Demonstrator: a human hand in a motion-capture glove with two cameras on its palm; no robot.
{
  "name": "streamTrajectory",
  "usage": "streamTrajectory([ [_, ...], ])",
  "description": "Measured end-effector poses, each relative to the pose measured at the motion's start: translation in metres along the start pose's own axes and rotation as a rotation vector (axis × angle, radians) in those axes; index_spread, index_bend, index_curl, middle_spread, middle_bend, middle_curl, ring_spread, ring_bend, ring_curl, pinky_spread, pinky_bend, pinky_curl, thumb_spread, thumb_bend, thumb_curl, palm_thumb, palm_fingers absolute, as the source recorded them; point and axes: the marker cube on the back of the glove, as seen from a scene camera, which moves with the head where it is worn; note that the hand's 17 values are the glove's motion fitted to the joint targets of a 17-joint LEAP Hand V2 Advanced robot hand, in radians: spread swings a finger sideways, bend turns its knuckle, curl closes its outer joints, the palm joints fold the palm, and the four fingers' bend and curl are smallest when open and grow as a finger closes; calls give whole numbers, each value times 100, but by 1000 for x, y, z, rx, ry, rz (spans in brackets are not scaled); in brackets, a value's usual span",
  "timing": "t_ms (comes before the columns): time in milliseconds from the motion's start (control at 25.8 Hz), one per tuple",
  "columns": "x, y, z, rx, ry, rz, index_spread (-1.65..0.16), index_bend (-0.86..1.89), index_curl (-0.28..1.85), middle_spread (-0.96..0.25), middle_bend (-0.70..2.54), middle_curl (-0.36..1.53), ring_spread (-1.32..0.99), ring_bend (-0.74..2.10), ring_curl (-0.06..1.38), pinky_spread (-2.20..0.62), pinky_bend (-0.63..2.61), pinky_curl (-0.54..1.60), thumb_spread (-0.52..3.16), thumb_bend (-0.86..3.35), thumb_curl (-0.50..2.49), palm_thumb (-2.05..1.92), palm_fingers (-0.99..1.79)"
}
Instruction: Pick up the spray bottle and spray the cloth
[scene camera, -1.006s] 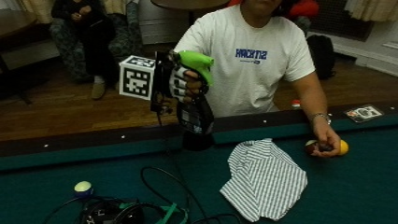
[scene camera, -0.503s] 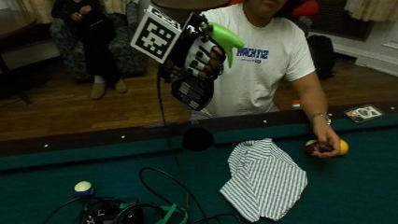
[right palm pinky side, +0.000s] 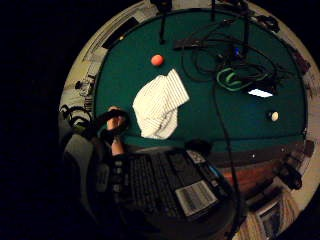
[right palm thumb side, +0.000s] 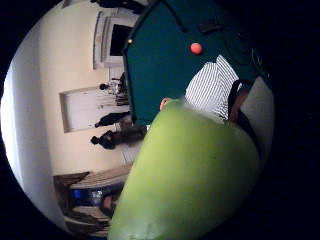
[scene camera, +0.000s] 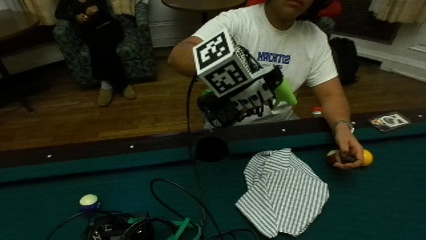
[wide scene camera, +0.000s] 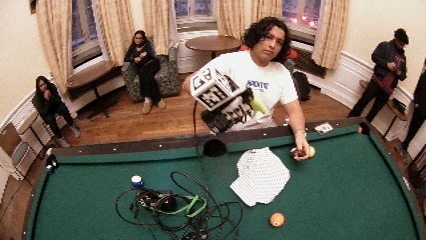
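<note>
My gloved right hand (scene camera: 256, 97) grips the spray bottle (scene camera: 223, 114) in the air above the table's rail, in front of the person's chest. The bottle has a black body and a green head (scene camera: 285, 92), and it is tilted. Up close, the black body with its barcode label (right palm pinky side: 172, 192) and the green head (right palm thumb side: 190, 175) fill the palm views. The white striped cloth (scene camera: 283, 192) lies crumpled on the green felt (scene camera: 373, 210), below and to the right of the bottle. It also shows as the cloth (right palm pinky side: 159, 104) on the felt under the palm.
The bare left hand (scene camera: 346, 154) rests on balls, one yellow (scene camera: 366, 157), at the rail right of the cloth. A corner pocket (scene camera: 212, 148) sits under the bottle. Cables and gear (scene camera: 133, 227), a white ball (scene camera: 88, 201) and an orange ball (wide scene camera: 277, 219) lie on the felt.
The hand lifted the bottle from near the rail up to chest height, then swung it right and down a little, tilting it over. The cloth and left hand stayed put.
</note>
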Motion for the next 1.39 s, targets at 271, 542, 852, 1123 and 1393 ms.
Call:
streamTrajectory([
  [271,-1,-23,51,-159,202,70,-23,53,57,-18,73,57,-21,74,49,-31,40,39,24,-3,75,90,139],
  [542,11,-38,102,-301,410,128,-23,52,58,-17,73,57,-21,74,49,-31,40,40,25,-3,77,90,139],
  [852,27,-60,162,-360,536,199,-23,50,58,-17,73,57,-21,72,49,-31,41,40,26,-3,78,90,137],
  [1123,36,-66,196,-387,557,207,-23,48,59,-17,73,57,-21,71,48,-31,41,40,27,-3,79,90,137],
  [1393,30,-70,200,-369,493,198,-23,47,59,-17,72,56,-21,71,49,-31,40,40,28,-3,81,90,138],
])
